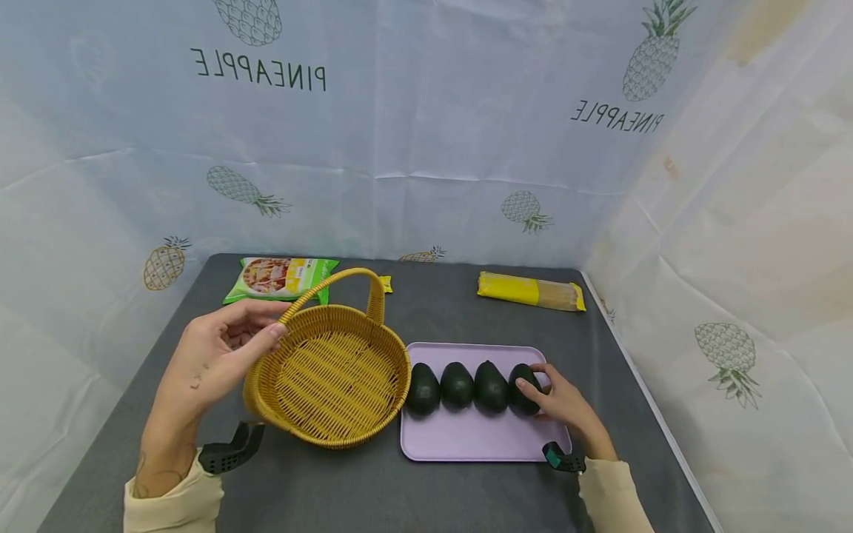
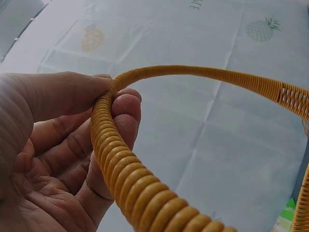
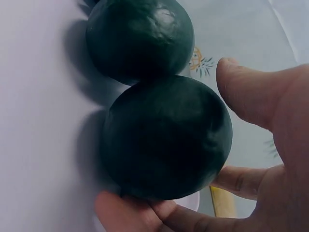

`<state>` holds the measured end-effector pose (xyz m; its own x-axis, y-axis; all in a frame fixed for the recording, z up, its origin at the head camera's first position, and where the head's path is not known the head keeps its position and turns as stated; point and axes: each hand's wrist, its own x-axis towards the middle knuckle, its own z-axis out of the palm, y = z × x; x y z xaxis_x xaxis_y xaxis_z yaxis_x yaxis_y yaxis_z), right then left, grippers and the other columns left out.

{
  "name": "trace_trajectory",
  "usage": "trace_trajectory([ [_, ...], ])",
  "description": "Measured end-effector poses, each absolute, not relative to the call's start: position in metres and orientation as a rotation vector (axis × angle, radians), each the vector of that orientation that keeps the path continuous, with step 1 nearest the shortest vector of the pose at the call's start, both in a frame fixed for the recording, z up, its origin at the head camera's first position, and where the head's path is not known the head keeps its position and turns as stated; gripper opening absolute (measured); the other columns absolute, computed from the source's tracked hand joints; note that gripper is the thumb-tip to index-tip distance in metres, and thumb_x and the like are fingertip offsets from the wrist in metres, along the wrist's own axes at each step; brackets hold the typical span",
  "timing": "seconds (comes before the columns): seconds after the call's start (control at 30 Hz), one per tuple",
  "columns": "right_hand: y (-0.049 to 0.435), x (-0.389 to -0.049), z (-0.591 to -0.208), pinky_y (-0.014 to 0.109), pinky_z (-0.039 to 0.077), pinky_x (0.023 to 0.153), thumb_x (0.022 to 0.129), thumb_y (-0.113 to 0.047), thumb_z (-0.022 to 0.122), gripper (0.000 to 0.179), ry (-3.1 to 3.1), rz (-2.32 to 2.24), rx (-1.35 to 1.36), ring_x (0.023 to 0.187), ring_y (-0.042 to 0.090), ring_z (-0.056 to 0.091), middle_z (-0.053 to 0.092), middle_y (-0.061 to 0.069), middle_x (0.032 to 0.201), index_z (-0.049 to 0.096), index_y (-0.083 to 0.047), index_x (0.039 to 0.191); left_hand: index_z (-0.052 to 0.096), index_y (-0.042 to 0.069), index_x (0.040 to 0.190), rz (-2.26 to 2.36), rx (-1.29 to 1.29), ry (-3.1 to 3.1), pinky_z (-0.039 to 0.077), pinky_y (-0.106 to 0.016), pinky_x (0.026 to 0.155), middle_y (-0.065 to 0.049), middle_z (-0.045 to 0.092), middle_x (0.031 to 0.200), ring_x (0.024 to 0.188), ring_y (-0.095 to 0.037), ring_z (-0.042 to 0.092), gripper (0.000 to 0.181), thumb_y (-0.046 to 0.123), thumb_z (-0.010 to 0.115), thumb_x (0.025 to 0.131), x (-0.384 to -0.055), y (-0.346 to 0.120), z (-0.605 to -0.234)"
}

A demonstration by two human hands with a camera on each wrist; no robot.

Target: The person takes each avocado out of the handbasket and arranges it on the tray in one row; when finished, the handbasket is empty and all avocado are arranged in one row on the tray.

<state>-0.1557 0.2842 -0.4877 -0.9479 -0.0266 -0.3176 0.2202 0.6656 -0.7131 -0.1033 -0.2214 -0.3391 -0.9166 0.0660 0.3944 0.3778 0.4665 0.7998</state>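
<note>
My left hand (image 1: 216,352) pinches the wrapped handle (image 2: 113,140) of a yellow woven basket (image 1: 333,377) between thumb and fingers. The basket tilts so that its bare woven inside faces me. Several dark green avocados lie in a row on a lilac tray (image 1: 466,444) to its right. Around the rightmost avocado (image 1: 523,389) curve the fingers of my right hand (image 1: 566,406). In the right wrist view, fingertips touch the lower side of this avocado (image 3: 166,137), while the thumb stands close by its other side. A neighbouring avocado (image 3: 140,38) lies against it.
A green food packet (image 1: 283,277) lies behind the basket, with a small yellow packet (image 1: 386,283) partly hidden by the handle. At the back right is a long yellow packet (image 1: 529,291). Pineapple-printed curtains (image 1: 426,133) enclose the dark table (image 1: 333,488).
</note>
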Motion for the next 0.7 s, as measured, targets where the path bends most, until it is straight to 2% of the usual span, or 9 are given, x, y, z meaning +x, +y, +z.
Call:
trace_trajectory([
  [0.2, 0.286, -0.153, -0.487, 0.041, 0.062, 0.075, 0.096, -0.048, 0.066, 0.071, 2.587, -1.127, 0.168, 0.08, 0.022, 0.068, 0.066, 0.02, 0.108, 0.04, -0.008, 0.148, 0.071, 0.011, 0.122, -1.424, -0.376, -2.413, 0.054, -0.018, 0.065, -0.007, 0.072, 0.096, 0.075, -0.013, 0.067, 0.026, 0.009, 0.071, 0.096, -0.103, -0.222, -0.339],
  [0.33, 0.285, -0.154, -0.486, 0.039, 0.062, 0.073, 0.095, -0.048, 0.066, 0.072, 2.596, -1.104, 0.149, 0.076, 0.022, 0.067, 0.064, 0.017, 0.102, 0.039, -0.008, 0.149, 0.072, 0.011, 0.122, -1.416, -0.361, -2.411, 0.054, -0.018, 0.064, -0.005, 0.072, 0.096, 0.074, -0.012, 0.067, 0.026, 0.008, 0.071, 0.095, -0.102, -0.222, -0.339],
  [0.7, 0.287, -0.158, -0.476, 0.038, 0.059, 0.074, 0.096, -0.056, 0.062, 0.081, 2.668, -1.008, 0.127, 0.084, 0.022, 0.066, 0.067, 0.02, 0.11, 0.033, -0.007, 0.153, 0.073, 0.016, 0.12, -1.377, -0.278, -2.398, 0.052, -0.018, 0.065, 0.002, 0.071, 0.096, 0.076, -0.01, 0.065, 0.026, 0.011, 0.072, 0.095, -0.098, -0.224, -0.34],
])
